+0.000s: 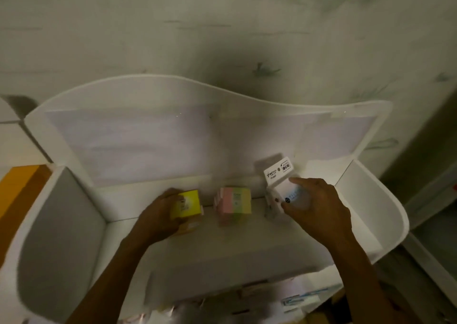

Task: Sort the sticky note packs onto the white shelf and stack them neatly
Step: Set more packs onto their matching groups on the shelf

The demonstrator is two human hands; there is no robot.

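On the top of the white shelf (247,249) stand three small piles of sticky note packs. My left hand (158,218) grips the yellow pack (186,203), which sits on another yellowish pack at the left. A pink, yellow and green pack stack (235,203) stands alone in the middle. My right hand (319,211) holds the white pack (288,194) at the right, thumb on its front; a white header card with black print (278,170) sticks up behind it.
The shelf has a wavy back panel (197,135) and raised side walls (366,200). An orange box (17,190) lies to the left of the shelf. More packs (301,300) lie on a lower level below the front edge. A patterned wall is behind.
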